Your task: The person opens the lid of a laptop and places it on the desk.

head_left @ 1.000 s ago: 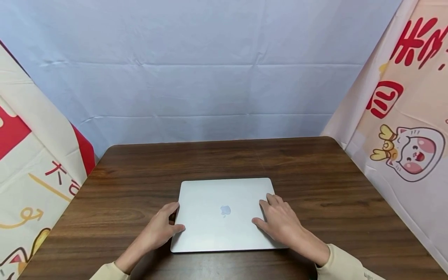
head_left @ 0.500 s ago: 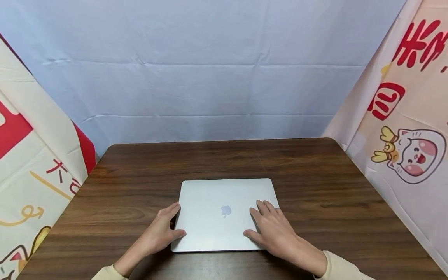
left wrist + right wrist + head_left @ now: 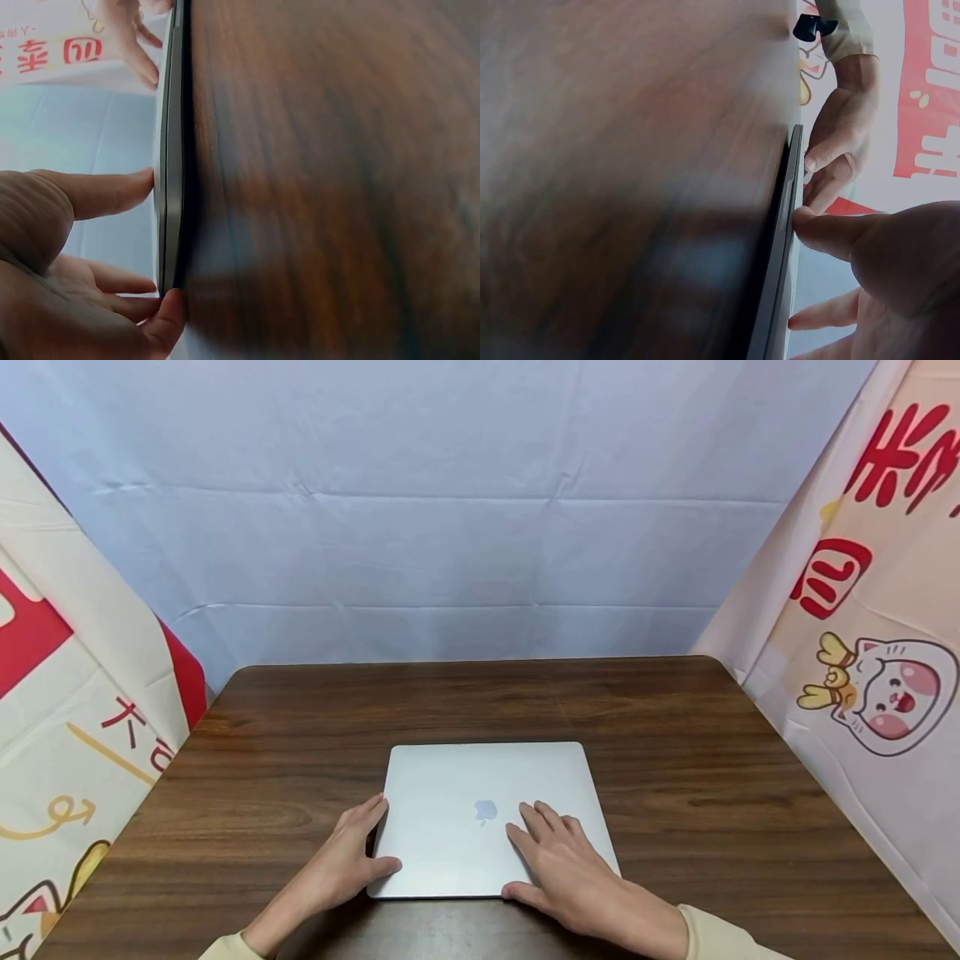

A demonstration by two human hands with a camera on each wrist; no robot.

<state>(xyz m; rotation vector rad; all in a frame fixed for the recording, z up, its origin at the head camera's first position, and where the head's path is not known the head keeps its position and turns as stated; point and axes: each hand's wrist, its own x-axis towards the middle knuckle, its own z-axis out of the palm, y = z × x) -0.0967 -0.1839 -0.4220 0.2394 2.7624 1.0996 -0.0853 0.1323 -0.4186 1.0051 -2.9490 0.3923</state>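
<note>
A closed silver laptop [image 3: 442, 785] with an apple logo on its lid lies flat on the wooden table. My left hand [image 3: 347, 856] holds its left side, with the thumb on the lid near the front corner and the fingers along the side edge. In the left wrist view a fingertip meets the laptop's edge [image 3: 174, 202]. My right hand [image 3: 573, 881] lies over the right half of the lid, fingers spread. Its thumb is at the front edge, right of the middle; the right wrist view shows a shallow notch in that edge close by.
The brown table [image 3: 300, 718] has rounded far corners. A pale cloth [image 3: 450, 527] hangs behind it. Printed cloths with cartoon figures and red characters hang at the left [image 3: 60, 735] and right [image 3: 862, 610].
My right hand has slid left and toward me across the lid, from the laptop's right edge to its front edge. My left hand and the laptop have hardly moved.
</note>
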